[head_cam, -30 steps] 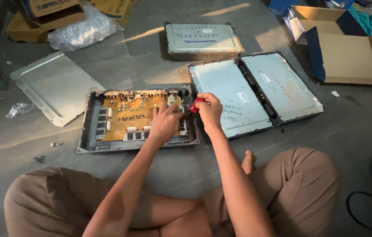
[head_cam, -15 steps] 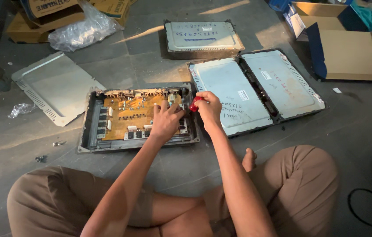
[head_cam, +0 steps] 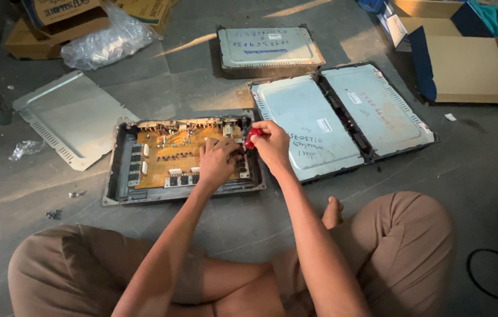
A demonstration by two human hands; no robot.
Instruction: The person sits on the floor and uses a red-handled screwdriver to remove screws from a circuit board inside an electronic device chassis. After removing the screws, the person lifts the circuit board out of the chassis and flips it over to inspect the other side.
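Right hand point(head_cam: 272, 144) clenched on red-handled tool point(head_cam: 253, 138), left hand point(head_cam: 218, 161) flat on circuit board point(head_cam: 167, 157) at nine o'clock; slipping could gouge components

Loose metal cover point(head_cam: 70, 117), cardboard box point(head_cam: 475, 64), perhaps crumpled plastic bag point(head_cam: 108, 41).

Grey concrete floor point(head_cam: 214, 76) streaked with warm slanting light, open cardboard boxes point(head_cam: 472, 64) at the upper right, more cartons point(head_cam: 55, 17) and crumpled clear plastic point(head_cam: 105, 41) upper left, black cable point(head_cam: 495, 276) at lower right
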